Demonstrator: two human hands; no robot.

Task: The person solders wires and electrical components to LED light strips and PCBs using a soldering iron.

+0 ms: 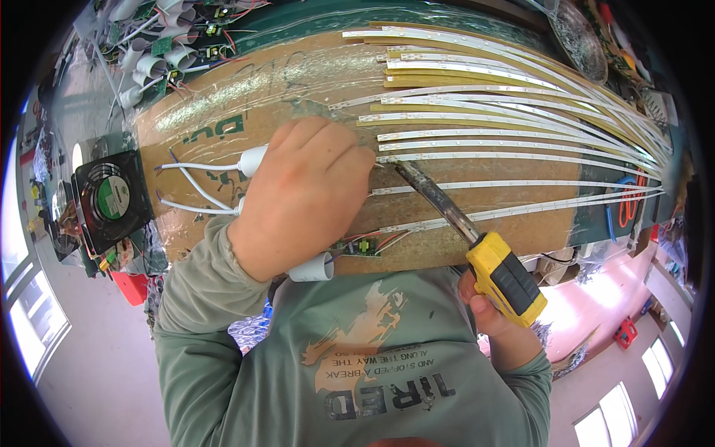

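My left hand (302, 197) is closed in a pinch over the cardboard (246, 97), beside the end of a white LED strip (477, 156). Its fingertips are hidden, so what they hold cannot be made out. My right hand (488, 307) grips a yellow and black soldering iron (510, 277) whose dark tip slants up to that strip's end by my left fingers. White end caps with cables (252, 161) lie partly under my left hand. Below it are a small green circuit board (363, 246), wired to another strip, and a white plastic tube (311, 267).
Several more LED strips (477, 64) fan out across the right side, converging at the far right. A black fan (112, 195) stands at the left edge. White caps with circuit boards (176, 56) are heaped at back left. A round metal dish (578, 39) sits at back right.
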